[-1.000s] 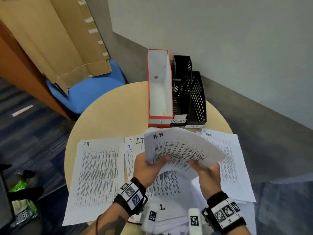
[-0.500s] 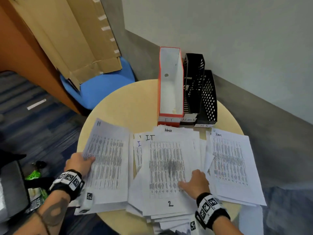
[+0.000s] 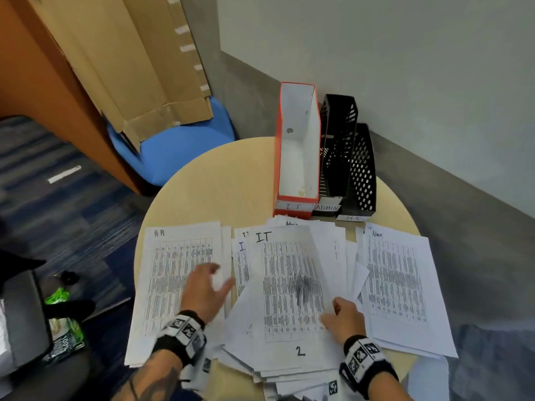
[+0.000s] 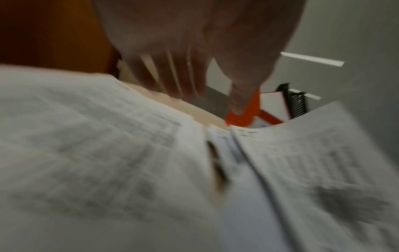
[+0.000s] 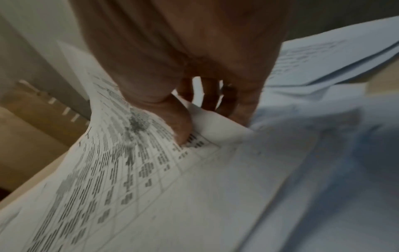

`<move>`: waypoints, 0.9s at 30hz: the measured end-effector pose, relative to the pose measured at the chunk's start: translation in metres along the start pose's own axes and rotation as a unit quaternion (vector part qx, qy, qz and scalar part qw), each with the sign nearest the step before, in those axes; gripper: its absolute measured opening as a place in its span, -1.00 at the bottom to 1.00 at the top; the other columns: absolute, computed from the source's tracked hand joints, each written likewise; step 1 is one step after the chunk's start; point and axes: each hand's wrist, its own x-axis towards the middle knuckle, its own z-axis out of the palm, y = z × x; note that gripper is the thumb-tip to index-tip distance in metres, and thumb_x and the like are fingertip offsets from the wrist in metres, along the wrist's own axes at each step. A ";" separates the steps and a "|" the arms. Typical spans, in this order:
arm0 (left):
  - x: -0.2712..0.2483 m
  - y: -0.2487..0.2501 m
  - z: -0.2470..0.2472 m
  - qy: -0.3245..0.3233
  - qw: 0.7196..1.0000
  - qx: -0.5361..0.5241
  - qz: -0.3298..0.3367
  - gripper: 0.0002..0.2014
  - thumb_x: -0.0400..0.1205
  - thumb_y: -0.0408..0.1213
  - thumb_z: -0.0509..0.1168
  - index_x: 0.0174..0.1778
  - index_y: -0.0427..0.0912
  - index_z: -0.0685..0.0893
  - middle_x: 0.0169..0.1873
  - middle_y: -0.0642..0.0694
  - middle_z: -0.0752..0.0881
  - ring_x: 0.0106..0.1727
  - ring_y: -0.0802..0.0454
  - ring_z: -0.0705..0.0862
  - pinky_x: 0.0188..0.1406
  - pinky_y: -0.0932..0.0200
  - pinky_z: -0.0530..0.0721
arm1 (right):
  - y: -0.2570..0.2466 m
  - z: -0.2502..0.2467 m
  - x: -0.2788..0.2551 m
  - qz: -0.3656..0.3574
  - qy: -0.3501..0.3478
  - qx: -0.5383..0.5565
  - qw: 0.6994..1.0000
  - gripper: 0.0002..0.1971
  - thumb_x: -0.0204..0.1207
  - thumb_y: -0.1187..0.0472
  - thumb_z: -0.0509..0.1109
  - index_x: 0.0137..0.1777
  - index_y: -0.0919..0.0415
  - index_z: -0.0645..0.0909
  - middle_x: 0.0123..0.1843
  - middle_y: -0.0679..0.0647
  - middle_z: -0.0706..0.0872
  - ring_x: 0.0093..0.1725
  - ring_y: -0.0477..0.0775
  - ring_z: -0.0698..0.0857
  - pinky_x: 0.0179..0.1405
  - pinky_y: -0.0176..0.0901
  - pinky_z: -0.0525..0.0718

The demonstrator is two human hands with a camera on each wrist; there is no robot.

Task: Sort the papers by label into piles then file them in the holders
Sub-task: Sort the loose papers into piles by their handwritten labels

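Sorting is under way on the round table (image 3: 220, 180), whose far edge carries three holders: an orange IT holder (image 3: 298, 146), a black ADMIN holder (image 3: 337, 140) and a black HR holder (image 3: 363, 172), all apparently without papers yet. Along the near half lie the HR pile (image 3: 170, 273) toward the left edge, the Admin pile (image 3: 399, 285) toward the right edge, and between them a loose unsorted heap (image 3: 327, 250) topped by an IT-labelled sheet (image 3: 289, 285). The right hand (image 3: 343, 318) pinches this sheet's right margin, thumb on top and fingers curled beneath, as the right wrist view shows. The left hand (image 3: 207, 289) hovers open over the inner edge of the HR pile, fingers spread and blurred, holding nothing. To do this step well, the person should probably lift only the top sheet, checking that none clings beneath, then lay it squarely on the partly covered IT pile (image 3: 241, 256) just left of the heap, label visible. The free left hand could steady the heap so it does not slide off the near edge.
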 end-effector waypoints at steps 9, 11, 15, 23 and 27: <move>-0.022 0.045 0.050 -0.159 0.909 -0.379 -0.074 -0.31 0.31 -0.26 0.72 0.35 -0.23 0.62 0.04 -0.10 0.82 0.05 0.02 0.82 0.03 0.22 0.82 | 0.023 -0.042 -0.022 -0.087 -0.079 0.139 0.983 -0.68 0.42 0.66 0.47 -0.33 0.22 0.68 -0.24 -0.03 0.87 -0.12 -0.11 0.85 -0.12 -0.24 0.79; -0.025 0.039 0.049 -0.149 0.921 -0.356 -0.046 -0.59 0.34 -0.24 0.67 0.06 -0.30 0.82 -0.12 -0.16 0.89 -0.03 -0.15 0.87 -0.04 0.10 0.86 | 0.023 -0.044 -0.017 -0.075 -0.108 0.195 0.972 -0.70 0.40 0.71 0.40 -0.18 0.31 0.78 -0.07 -0.03 0.91 0.05 -0.10 0.85 0.09 -0.16 0.79; -0.034 0.021 0.047 -0.145 0.936 -0.321 -0.005 -0.85 0.45 -0.42 0.65 -0.09 -0.21 0.90 -0.16 -0.03 0.91 -0.11 0.07 0.88 -0.18 0.36 0.77 | 0.017 -0.044 0.004 0.030 -0.082 0.393 0.915 -0.70 0.47 0.46 0.40 0.15 0.26 0.80 0.17 0.20 0.83 0.25 0.18 0.77 0.35 0.23 0.68; -0.039 -0.005 0.054 -0.164 0.826 -0.534 -0.076 -0.89 0.27 -0.56 0.48 -0.39 -0.59 0.79 -0.30 -0.51 0.75 -0.25 -0.32 0.75 -0.27 0.03 0.74 | -0.024 -0.030 0.039 0.020 -0.038 -0.008 0.999 -0.74 0.48 0.08 0.62 0.06 0.08 0.65 -0.06 0.11 0.73 -0.09 0.04 0.72 0.03 -0.12 0.71; -0.040 -0.001 0.056 -0.156 0.816 -0.551 -0.081 -0.85 0.40 -0.65 0.31 -0.40 -0.59 0.78 -0.30 -0.48 0.73 -0.30 -0.28 0.72 -0.31 0.08 0.72 | -0.022 -0.024 0.039 0.021 -0.030 -0.058 0.998 -0.73 0.45 0.18 0.63 0.08 0.19 0.69 0.07 0.15 0.80 0.07 0.12 0.78 0.14 -0.05 0.79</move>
